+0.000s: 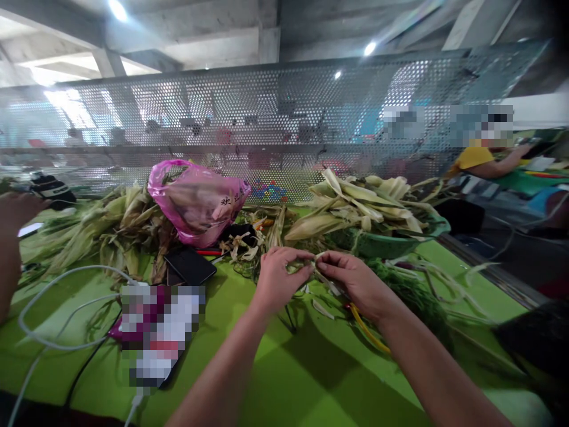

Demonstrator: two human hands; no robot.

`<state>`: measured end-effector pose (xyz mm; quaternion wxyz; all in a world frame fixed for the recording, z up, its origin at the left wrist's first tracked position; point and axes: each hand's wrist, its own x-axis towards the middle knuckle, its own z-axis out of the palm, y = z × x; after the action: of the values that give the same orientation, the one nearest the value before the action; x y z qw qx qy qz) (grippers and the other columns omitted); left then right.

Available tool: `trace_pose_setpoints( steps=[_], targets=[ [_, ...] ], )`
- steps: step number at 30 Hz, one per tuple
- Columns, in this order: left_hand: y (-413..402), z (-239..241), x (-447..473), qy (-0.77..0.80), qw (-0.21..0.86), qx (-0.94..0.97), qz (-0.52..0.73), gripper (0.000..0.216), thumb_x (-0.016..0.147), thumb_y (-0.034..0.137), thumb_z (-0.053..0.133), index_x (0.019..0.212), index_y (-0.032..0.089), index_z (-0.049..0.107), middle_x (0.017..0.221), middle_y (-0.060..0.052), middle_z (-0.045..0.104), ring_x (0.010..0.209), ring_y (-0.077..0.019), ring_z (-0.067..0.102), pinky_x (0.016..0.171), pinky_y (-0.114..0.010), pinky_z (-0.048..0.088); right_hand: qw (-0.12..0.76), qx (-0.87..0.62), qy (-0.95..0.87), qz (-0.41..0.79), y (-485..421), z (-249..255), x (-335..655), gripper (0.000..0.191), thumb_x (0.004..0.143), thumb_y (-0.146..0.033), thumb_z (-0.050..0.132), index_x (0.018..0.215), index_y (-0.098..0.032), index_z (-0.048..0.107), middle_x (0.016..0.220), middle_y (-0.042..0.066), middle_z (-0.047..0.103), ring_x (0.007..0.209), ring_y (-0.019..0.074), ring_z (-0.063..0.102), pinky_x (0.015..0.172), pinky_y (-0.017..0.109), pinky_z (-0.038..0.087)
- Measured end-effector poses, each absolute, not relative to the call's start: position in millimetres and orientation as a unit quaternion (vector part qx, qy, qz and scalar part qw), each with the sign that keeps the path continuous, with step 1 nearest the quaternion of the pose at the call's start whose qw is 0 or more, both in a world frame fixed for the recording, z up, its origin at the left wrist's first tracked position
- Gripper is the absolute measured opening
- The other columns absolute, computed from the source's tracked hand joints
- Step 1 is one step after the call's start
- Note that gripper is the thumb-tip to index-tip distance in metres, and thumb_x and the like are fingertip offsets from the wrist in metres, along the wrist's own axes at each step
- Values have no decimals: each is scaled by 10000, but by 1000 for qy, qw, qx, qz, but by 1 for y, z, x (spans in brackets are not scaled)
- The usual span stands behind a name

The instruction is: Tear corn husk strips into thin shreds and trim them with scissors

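My left hand [279, 277] and my right hand [358, 283] meet above the green table, fingertips pinched close together. Between them is a thin, pale strip of corn husk [315, 264], mostly covered by the fingers. Just beyond, a green basket [386, 244] bears a heap of dried corn husks [362, 204]. Small husk scraps [322, 308] lie under my hands. A yellow curved cord or handle [368, 331] shows beneath my right wrist. Feathery dark green strands [415, 302] are bunched to the right of that wrist.
A pink plastic bag [198, 204] stands at the back beside more corn husks [127, 228]. To the left lie a black phone [191, 265], a cabled phone [171, 338] and white cables [57, 344]. Another person's arm [11, 249] enters at far left. Behind runs a perforated metal screen [267, 127].
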<state>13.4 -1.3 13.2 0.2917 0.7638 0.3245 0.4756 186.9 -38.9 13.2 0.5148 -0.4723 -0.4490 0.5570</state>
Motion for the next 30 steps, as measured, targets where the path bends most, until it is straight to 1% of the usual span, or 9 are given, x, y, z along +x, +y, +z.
trace_pose_setpoints(
  steps=[4,7,9,14,17,20,23,26,30],
  targets=[
    [-1,4,20,333,350,719,499,131,756,245,672,873,212,722,871,-31,717,875,-177,608,853,-311,433,519,-464,-443,565,-36,11,185,171,686,-296,789,794,-205,693,721,-28,634,611,89,544,578,198,423],
    [2,-1,22,339,461,669,474,220,754,276,668,944,169,694,877,-55,706,801,-162,618,764,-282,470,520,-467,-434,568,-37,12,184,187,679,-305,792,796,-209,683,720,-25,630,616,100,548,592,216,431],
    [3,-3,23,330,508,655,452,245,746,283,670,954,152,681,867,-61,698,761,-150,614,713,-260,475,520,-473,-437,562,-38,13,184,194,683,-317,786,804,-212,677,727,-24,628,622,107,550,603,229,433],
    [3,-3,25,348,496,646,464,167,719,242,671,854,145,662,806,-43,683,718,-134,599,663,-233,455,510,-495,-499,496,-39,16,182,197,707,-355,757,801,-204,671,745,-21,621,669,121,542,647,244,421],
    [1,-2,26,389,455,651,467,105,721,221,651,797,150,651,746,-28,669,677,-131,586,637,-235,438,497,-513,-538,447,-39,16,180,231,724,-390,735,834,-201,662,790,0,639,738,149,555,695,264,423],
    [0,-2,26,404,398,683,461,77,729,214,638,784,163,657,754,-26,668,716,-146,589,673,-254,433,489,-538,-558,401,-39,15,179,257,731,-431,714,812,-195,657,746,6,626,703,158,541,655,273,415],
    [0,-3,25,389,373,703,464,62,733,212,641,775,168,651,800,-36,671,798,-166,593,747,-279,433,497,-544,-562,375,-38,13,179,251,746,-443,686,766,-194,654,688,-4,595,655,151,519,619,272,402],
    [0,-4,27,368,398,686,485,63,721,208,653,756,165,624,810,-35,661,805,-160,584,764,-279,431,508,-529,-570,370,-38,13,179,226,763,-424,661,780,-199,653,721,3,612,682,161,532,648,282,411],
    [-3,-4,30,359,540,582,491,147,692,248,684,708,160,568,645,17,576,620,-105,516,607,-221,395,512,-526,-589,337,-38,14,178,172,771,-376,652,800,-206,648,767,15,633,747,181,552,713,296,429]
  ],
)
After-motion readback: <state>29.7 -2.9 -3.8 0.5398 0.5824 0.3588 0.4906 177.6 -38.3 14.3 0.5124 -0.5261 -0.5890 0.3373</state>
